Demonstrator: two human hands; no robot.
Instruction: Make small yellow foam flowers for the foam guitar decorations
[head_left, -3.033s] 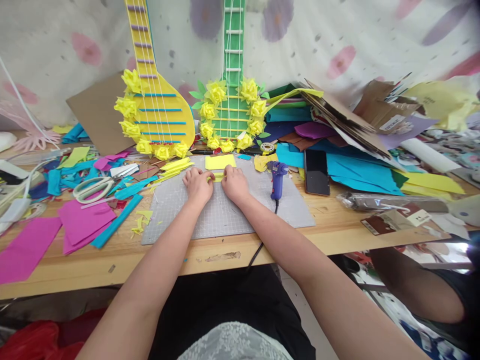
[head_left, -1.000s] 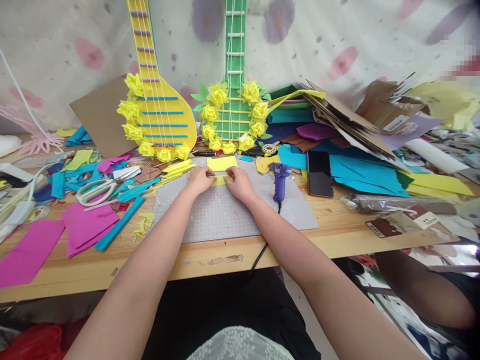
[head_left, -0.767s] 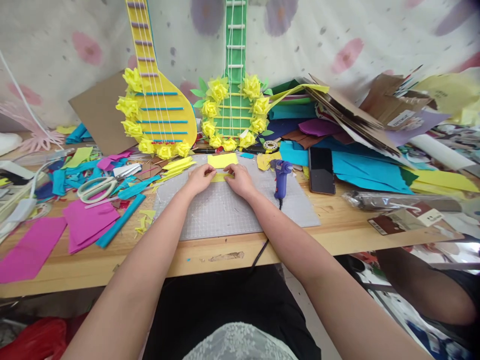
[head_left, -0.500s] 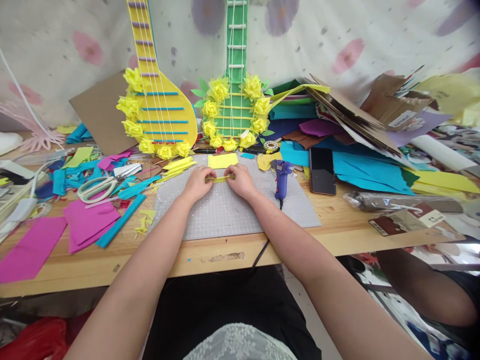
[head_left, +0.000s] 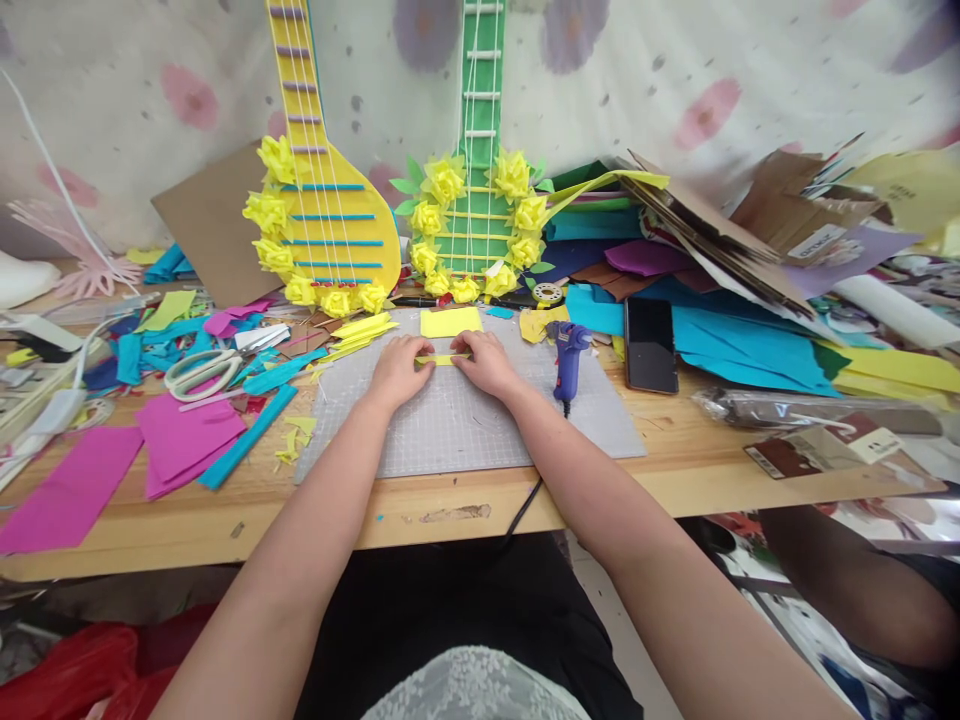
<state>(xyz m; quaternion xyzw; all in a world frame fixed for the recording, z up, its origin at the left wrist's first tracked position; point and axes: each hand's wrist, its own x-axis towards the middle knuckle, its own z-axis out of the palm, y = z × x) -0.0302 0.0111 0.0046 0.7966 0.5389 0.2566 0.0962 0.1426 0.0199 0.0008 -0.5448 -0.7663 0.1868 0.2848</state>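
Between my two hands a narrow yellow paper strip lies level above the grey cutting mat. My left hand is closed on its left end, and my right hand pinches the right end. Just beyond my fingertips rests a flat yellow paper rectangle. A blue glue gun stands on the mat to the right of my right hand. Left of the mat's far edge is a pile of folded yellow strips.
Two paper-flowered guitar shapes, one yellow and one green, lean at the back. Scissors, magenta sheets and blue scraps are on the left. A phone, blue sheets and stacked cardboard occupy the right.
The whole view has shifted slightly, so things appear a little further right. Both hands stay on the yellow strip, which now shows a bit more of its flat face.
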